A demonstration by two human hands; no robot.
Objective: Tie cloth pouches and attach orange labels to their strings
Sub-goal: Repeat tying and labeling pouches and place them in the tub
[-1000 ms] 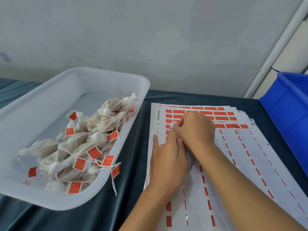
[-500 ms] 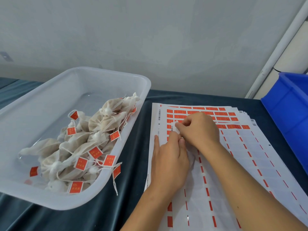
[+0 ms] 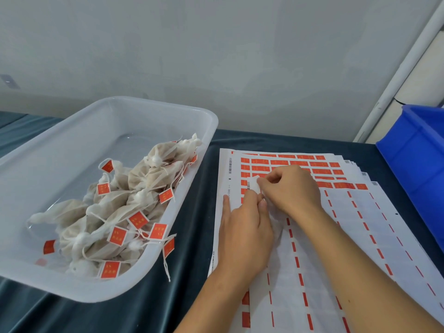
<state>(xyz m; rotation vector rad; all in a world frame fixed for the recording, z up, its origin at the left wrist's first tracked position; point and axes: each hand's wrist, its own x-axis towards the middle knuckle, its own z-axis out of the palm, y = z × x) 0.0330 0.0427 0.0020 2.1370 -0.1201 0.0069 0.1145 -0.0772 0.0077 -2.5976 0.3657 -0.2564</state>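
A stack of label sheets (image 3: 312,248) lies on the dark cloth, with rows of orange labels (image 3: 298,163) left at its far end. My right hand (image 3: 292,191) pinches a small label (image 3: 254,186) whose pale back faces up, lifted off the sheet. My left hand (image 3: 245,234) rests on the sheet below it, fingertips meeting the right hand's; its thumb lies flat on the paper. Whether the left fingers also hold something is hidden. Several tied cloth pouches (image 3: 120,212) with orange labels on their strings fill the translucent tub (image 3: 197,179) at left.
A blue plastic bin (image 3: 418,169) stands at the right edge of the table. A white pipe (image 3: 403,68) runs up the wall at back right. One pouch string (image 3: 165,265) hangs over the tub's near rim.
The right hand has peeled a label up from the sheet and drawn back slightly toward me. The left hand has stayed pressing on the paper.
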